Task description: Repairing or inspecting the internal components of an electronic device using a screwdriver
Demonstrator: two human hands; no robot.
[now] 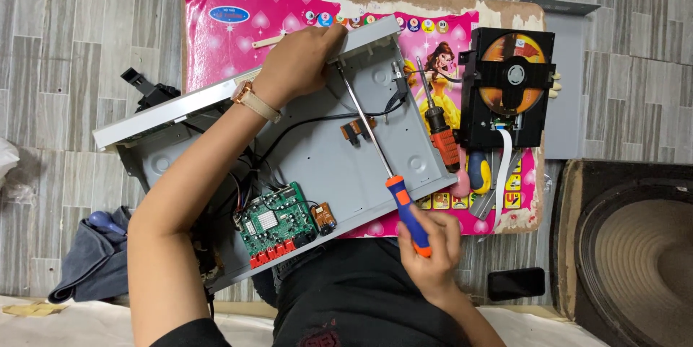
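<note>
While left hand point(299, 65) fingers clamp the grey chassis point(346, 166) | right hand point(433, 246) fingers wrap screwdriver point(382, 166)

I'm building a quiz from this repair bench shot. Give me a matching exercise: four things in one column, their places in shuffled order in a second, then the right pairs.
Things:
1. long screwdriver
2. green circuit board
3. disc drive
4. black phone

Places:
A. on the floor near the speaker
B. in the right hand, tip at the chassis corner by the left hand
C. on the pink board, right of the grey chassis
D. inside the chassis, near end

Pairs: 1-B, 2-D, 3-C, 4-A
</note>
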